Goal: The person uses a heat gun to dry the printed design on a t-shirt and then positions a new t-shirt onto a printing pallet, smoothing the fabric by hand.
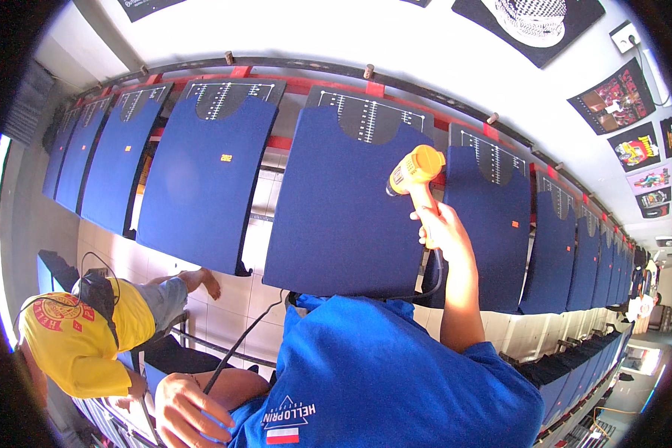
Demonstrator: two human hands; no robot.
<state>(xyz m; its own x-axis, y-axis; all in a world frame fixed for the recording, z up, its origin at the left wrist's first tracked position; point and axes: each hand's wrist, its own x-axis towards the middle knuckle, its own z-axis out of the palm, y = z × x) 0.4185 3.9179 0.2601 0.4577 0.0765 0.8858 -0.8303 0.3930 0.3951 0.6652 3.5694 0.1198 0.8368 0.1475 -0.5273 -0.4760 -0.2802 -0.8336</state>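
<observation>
My right hand [446, 228] is wrapped around the handle of an orange heat gun [416, 173]. The gun hovers over a navy blue T-shirt [343, 216] stretched on a black board, its dark nozzle toward the left. A black cord [437, 270] hangs from the handle. At the lower left, my left hand [190, 412] has its fingers loosely apart and appears to hold nothing. Another stretch of black cable [243, 340] passes beside my left forearm. The black board [372, 116] shows white ruler markings at the shirt's neckline.
More navy shirts [201, 179] [485, 231] with small orange prints lie on boards along a red and black rail [306, 75]. A person in a yellow shirt [89, 328] is at the lower left. Another row of boards [567, 381] runs behind me. Posters [612, 101] hang on the wall.
</observation>
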